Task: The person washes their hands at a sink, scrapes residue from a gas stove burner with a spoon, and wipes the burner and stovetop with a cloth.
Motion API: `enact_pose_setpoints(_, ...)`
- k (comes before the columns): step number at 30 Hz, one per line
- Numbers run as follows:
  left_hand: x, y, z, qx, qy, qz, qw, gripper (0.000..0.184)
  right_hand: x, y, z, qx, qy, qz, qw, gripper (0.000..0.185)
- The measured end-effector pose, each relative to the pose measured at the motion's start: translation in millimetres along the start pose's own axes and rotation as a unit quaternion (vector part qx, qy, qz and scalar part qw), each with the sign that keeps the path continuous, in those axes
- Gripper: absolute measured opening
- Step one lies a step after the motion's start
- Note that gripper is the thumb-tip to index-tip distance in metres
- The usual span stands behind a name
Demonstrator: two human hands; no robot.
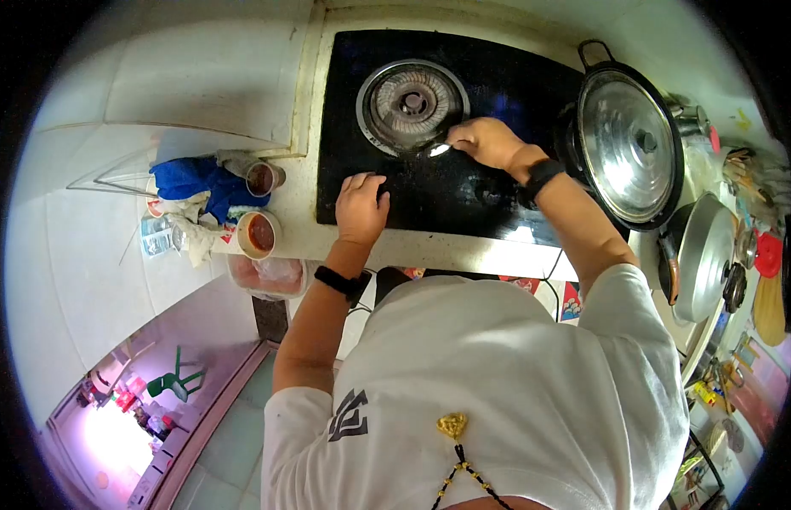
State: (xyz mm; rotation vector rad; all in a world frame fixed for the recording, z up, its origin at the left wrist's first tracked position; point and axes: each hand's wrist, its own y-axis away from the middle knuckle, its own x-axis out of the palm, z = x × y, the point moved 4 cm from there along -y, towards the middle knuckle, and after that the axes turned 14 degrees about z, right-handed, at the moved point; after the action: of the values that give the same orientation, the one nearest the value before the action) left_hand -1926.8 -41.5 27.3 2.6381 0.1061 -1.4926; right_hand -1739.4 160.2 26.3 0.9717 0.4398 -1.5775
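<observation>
My right hand point(491, 144) is closed at the lower right rim of the round gas burner point(412, 104). A small bright, whitish patch point(440, 150) shows at its fingertips; I cannot tell whether it is a held thing or a glint. My left hand point(361, 209) rests on the black glass cooktop point(446, 200) below and left of the burner, thumb apart from slightly bent fingers, holding nothing. The burner has a metal ring with a ribbed inside and a round centre cap.
At right, a black wok point(593, 53) with a shiny lid point(629, 140) covers the cooktop's other side, beside a silver pan point(700, 259). Left of the cooktop are a bowl of red sauce point(259, 235), a cup point(264, 178), blue cloth point(213, 185) and a plastic container point(268, 276).
</observation>
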Motion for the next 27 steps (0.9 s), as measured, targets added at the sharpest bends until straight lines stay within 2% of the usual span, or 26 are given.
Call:
enact_pose_setpoints(4,4,4,1,0.025,-0.044,0.056,0.997,0.032,-13,0,-5,0.021,-0.056,0.05,0.997,0.009)
enact_pose_setpoints(8,2,12,-2,0.029,-0.059,0.096,0.993,0.038,7,-11,6,-0.021,-0.062,0.013,0.998,0.01)
enact_pose_setpoints(10,4,9,0,0.03,-0.07,0.106,0.991,0.039,9,-23,18,0.025,-0.05,0.009,0.998,0.011)
enact_pose_setpoints(14,7,12,3,0.039,-0.067,0.129,0.989,0.045,-4,-8,3,0.029,-0.045,0.069,0.996,0.01)
enact_pose_setpoints(16,5,12,1,0.029,-0.064,0.146,0.987,0.046,13,-6,0,0.029,-0.095,0.047,0.994,0.009)
enact_pose_setpoints(18,6,12,-1,0.03,-0.071,0.145,0.986,0.047,19,-18,19,-0.023,-0.058,-0.058,0.996,0.008)
enact_pose_setpoints(20,7,11,-2,0.029,-0.073,0.142,0.987,0.048,23,-35,30,0.035,-0.033,-0.04,0.998,0.006)
enact_pose_setpoints(22,8,15,0,0.029,-0.077,0.146,0.986,0.049,18,-30,30,0.027,-0.027,-0.018,0.999,0.007)
enact_pose_setpoints(24,11,13,2,0.018,-0.101,0.175,0.979,0.061,20,-19,23,0.026,-0.033,-0.017,0.999,0.007)
enact_pose_setpoints(27,11,12,2,0.012,-0.08,0.178,0.981,0.061,24,-32,36,0.046,-0.016,-0.017,0.999,0.008)
